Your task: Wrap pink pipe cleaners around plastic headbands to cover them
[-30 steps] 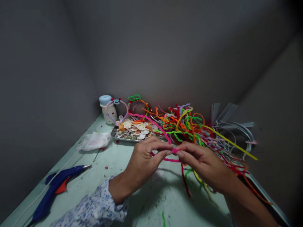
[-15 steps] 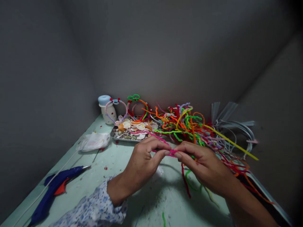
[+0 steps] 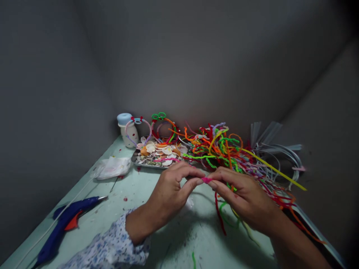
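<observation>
Between my two hands is a bright pink pipe cleaner (image 3: 206, 180), bunched or twisted where the fingertips meet. My left hand (image 3: 171, 194) pinches it from the left with thumb and forefinger. From the right, my right hand (image 3: 241, 194) pinches the same spot, its fingertips almost touching the left ones. A loose pink length reaches left past my left hand, over the shell tray (image 3: 134, 163); part of it is hidden behind the fingers. Beyond my right hand lies a heap of coloured pipe cleaners (image 3: 215, 142).
A blue glue gun (image 3: 67, 216) with an orange trigger lies at the left, beside a plastic bag (image 3: 113, 168). Behind stand a white jar (image 3: 129, 134) with a blue lid and two decorated hoops (image 3: 138, 130). Coiled clear strips (image 3: 294, 160) lie at the right.
Both hands keep their pinch and have barely shifted. The loose pink strand beside my left fingers has swung lower and is now mostly hidden behind that hand.
</observation>
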`<state>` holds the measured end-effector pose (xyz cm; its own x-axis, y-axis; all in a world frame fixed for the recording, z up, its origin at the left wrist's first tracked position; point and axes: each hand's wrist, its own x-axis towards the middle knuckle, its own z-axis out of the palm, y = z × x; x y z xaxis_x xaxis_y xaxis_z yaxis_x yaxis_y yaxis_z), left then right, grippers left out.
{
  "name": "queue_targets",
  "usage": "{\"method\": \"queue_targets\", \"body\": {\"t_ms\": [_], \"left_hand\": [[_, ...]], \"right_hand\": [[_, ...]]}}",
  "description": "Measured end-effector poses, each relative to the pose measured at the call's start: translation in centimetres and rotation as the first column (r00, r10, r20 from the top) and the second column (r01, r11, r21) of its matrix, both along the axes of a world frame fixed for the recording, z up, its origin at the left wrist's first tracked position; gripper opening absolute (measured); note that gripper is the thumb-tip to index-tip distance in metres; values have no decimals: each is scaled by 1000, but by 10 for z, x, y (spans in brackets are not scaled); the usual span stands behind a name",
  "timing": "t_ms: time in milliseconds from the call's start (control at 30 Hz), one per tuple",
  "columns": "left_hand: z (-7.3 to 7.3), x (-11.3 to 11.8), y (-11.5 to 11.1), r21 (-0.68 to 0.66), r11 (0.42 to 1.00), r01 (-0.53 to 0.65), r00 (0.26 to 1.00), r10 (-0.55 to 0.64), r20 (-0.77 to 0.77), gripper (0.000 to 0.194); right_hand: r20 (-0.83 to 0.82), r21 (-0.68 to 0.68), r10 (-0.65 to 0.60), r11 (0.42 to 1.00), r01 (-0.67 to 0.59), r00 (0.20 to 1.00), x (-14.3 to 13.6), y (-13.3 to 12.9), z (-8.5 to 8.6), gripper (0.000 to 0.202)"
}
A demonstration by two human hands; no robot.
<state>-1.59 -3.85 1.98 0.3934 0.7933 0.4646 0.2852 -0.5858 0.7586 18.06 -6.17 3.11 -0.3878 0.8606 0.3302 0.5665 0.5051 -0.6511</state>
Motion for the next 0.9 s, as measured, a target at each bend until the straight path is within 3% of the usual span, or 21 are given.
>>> {"method": "queue_targets", "body": {"t_ms": [400,900], "left_hand": [[3,0,-2,-39,999,-22,998,19,-63,13],[1,-1,-1,-49,999,13,999,-15,-31,12]], "right_hand": [[27,7,11,1000,-12,1000,-2,-1,1,18],[41,40,7,999,-9,999,0,0,-2,18]]}}
